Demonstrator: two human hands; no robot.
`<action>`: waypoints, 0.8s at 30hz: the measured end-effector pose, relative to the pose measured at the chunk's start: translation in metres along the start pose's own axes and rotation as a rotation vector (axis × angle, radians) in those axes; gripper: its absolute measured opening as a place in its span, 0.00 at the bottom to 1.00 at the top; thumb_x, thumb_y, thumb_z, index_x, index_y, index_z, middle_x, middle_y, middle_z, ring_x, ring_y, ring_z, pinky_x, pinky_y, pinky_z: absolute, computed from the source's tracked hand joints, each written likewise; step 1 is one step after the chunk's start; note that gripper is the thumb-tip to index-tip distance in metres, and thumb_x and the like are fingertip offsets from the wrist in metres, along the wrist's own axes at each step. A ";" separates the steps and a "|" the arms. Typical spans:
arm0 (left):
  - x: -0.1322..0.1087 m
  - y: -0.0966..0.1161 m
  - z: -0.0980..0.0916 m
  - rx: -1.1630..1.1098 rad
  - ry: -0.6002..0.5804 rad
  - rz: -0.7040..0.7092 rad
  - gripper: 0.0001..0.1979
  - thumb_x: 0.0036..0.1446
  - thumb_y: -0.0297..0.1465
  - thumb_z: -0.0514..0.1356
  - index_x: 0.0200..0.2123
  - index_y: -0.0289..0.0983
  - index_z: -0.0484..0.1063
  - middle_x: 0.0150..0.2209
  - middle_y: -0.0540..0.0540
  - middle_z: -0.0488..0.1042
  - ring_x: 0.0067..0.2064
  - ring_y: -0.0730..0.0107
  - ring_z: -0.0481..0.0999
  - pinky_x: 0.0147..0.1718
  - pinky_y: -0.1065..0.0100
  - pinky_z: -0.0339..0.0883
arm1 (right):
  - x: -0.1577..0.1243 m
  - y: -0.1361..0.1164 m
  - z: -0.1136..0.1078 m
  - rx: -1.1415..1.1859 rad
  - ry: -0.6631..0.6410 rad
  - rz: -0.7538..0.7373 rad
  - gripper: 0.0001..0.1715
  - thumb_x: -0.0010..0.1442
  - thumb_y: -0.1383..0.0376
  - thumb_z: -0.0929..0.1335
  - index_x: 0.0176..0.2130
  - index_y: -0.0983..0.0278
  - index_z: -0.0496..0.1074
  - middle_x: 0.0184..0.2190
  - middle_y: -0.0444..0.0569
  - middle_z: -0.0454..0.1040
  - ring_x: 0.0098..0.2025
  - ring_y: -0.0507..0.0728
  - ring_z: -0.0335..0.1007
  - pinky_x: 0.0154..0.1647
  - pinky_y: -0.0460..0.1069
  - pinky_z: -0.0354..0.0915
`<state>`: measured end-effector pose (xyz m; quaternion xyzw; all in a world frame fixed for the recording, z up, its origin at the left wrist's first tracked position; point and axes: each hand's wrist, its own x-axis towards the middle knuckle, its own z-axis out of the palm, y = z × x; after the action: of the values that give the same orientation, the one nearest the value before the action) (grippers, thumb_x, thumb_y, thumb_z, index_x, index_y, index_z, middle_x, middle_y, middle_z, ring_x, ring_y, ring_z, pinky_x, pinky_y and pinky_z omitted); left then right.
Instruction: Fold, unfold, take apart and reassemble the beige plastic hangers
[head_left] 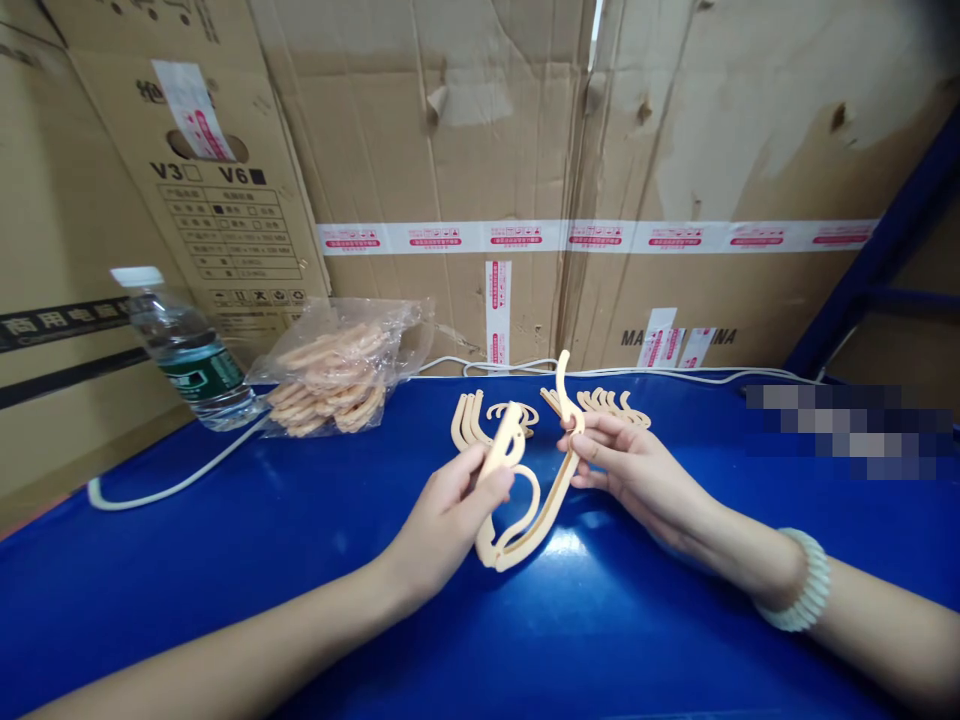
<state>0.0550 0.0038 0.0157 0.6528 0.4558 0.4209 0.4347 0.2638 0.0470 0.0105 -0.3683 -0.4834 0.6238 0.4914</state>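
Note:
A beige plastic folding clothes hanger (551,505) is held above the blue table by both hands, its two arms meeting in a V at the bottom. My left hand (442,520) pinches the left arm between thumb and fingers, near a looped part. My right hand (645,465) grips the upper end of the right arm, where a curved hook piece sticks up. Fingers cover part of both joints. Behind the hanger lie loose curved arms (466,420), small hook pieces (525,410) and more beige parts (606,400) in a row.
A clear plastic bag (337,375) of beige hangers sits at the back left, beside a water bottle (195,360). A white cable (180,487) runs along the back of the blue table (247,600). Cardboard boxes (450,150) wall the rear; a blue metal post (877,240) stands right.

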 end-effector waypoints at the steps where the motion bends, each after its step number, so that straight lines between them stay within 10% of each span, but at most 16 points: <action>1: -0.001 0.000 0.001 0.003 -0.055 -0.003 0.14 0.58 0.43 0.56 0.31 0.38 0.66 0.28 0.52 0.62 0.31 0.69 0.62 0.30 0.70 0.56 | -0.001 0.001 0.001 -0.004 -0.038 0.000 0.22 0.45 0.59 0.79 0.37 0.64 0.74 0.31 0.45 0.76 0.28 0.49 0.71 0.31 0.45 0.73; 12: 0.007 -0.005 0.000 -0.138 -0.234 -0.168 0.17 0.56 0.46 0.58 0.31 0.38 0.64 0.25 0.52 0.69 0.24 0.73 0.65 0.24 0.72 0.57 | -0.007 0.004 0.007 -0.185 -0.201 -0.142 0.16 0.48 0.59 0.78 0.32 0.64 0.72 0.34 0.47 0.76 0.33 0.53 0.75 0.34 0.48 0.74; 24: 0.002 -0.004 -0.001 0.065 -0.334 -0.005 0.12 0.64 0.40 0.53 0.41 0.38 0.70 0.23 0.55 0.62 0.23 0.75 0.60 0.21 0.74 0.53 | -0.011 -0.001 0.000 -0.805 -0.369 -0.758 0.08 0.64 0.66 0.66 0.33 0.61 0.74 0.36 0.50 0.74 0.36 0.56 0.71 0.38 0.51 0.67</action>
<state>0.0537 0.0067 0.0123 0.7263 0.3921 0.2904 0.4842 0.2670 0.0360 0.0114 -0.2125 -0.8583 0.2253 0.4093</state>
